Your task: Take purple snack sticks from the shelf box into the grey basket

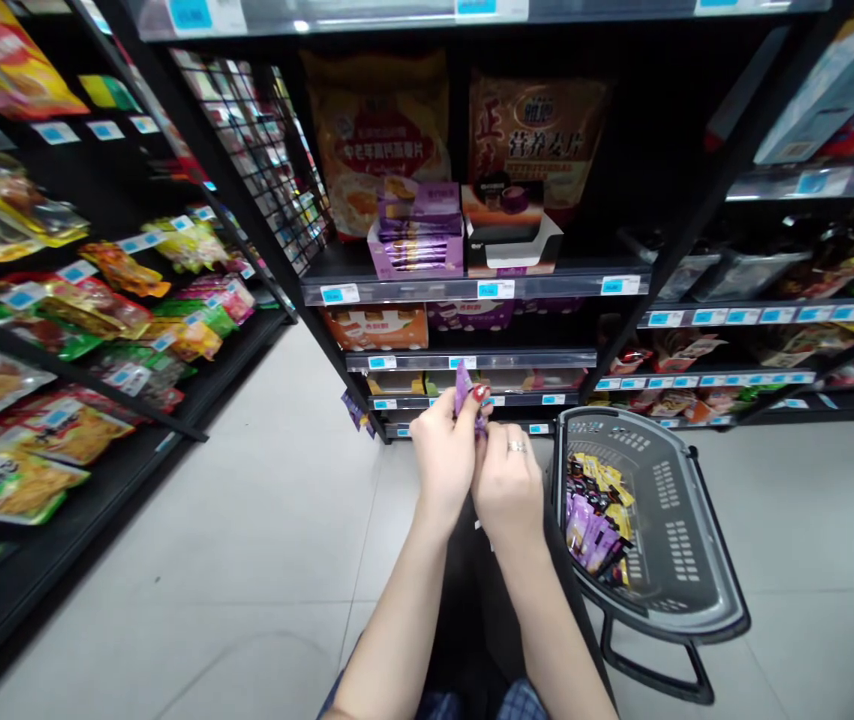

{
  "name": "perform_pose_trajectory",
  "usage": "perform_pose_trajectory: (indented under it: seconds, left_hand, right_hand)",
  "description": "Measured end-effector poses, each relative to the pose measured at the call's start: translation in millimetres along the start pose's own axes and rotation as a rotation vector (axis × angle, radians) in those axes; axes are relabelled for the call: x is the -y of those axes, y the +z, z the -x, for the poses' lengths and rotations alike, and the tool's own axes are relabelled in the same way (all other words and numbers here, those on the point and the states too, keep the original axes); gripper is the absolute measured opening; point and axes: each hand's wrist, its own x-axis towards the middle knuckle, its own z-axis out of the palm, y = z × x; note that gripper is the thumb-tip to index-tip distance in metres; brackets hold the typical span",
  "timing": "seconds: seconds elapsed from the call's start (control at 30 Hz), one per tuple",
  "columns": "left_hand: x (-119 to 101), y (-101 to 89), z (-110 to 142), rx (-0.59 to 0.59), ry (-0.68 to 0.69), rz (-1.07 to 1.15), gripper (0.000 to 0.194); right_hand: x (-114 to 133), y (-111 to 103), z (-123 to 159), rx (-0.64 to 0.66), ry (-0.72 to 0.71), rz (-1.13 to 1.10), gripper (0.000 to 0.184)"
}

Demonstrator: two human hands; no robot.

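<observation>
My left hand (442, 445) is closed around a slim purple sachet (461, 384), whose upper end sticks up above the fingers. Close against it, my right hand (511, 490), with a ring on it, is curled shut near the lower part of the purple packaging; most of what its fingers hold is hidden. Beyond both hands, a purple display box (419, 255) on the shelf holds a stack of similar purple sachets. Beside that stands an open orange-and-black box (513, 240).
A dark grey shopping basket (671, 610) with purple sachets (592, 530) and yellow sachets (607, 475) stands on the floor at my right. Large cereal bags (536, 130) stand at the back of the shelf. Snack shelves (127, 395) run along the left.
</observation>
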Motion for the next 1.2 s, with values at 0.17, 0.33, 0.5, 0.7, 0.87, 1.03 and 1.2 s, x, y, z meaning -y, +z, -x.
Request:
perform_pose_trajectory:
  seconds: [0.17,0.33,0.5,0.7,0.87,1.03,1.2]
  left_hand:
    - [2,0.0,-4,-0.049,-0.061,0.279,0.031]
    - [5,3.3,-4,0.038,-0.148,0.540,0.035]
    - [5,5.0,-4,0.108,-0.219,0.654,0.033]
    - [6,-6.1,-11,0.023,-0.221,0.771,0.026]
    - [6,-6.8,-12,0.009,-0.226,0.832,0.023]
    - [6,-3.7,-11,0.031,-0.255,0.853,0.022]
    - [8,-9.1,-16,-0.037,-0.240,0.911,0.023]
  right_hand:
    - [7,7,6,-0.043,-0.006,0.021,0.024]
    - [-6,14,5,-0.132,0.062,-0.149,0.019]
    - [-22,15,4,-0.244,-0.007,-0.222,0.012]
    - [-33,19,6,-0.272,-0.212,-0.129,0.018]
    - [-31,24,9,-0.340,-0.208,-0.132,0.022]
    - [-39,18,7,-0.346,-0.196,-0.134,0.018]
    - [-51,22,6,-0.302,-0.281,-0.131,0.026]
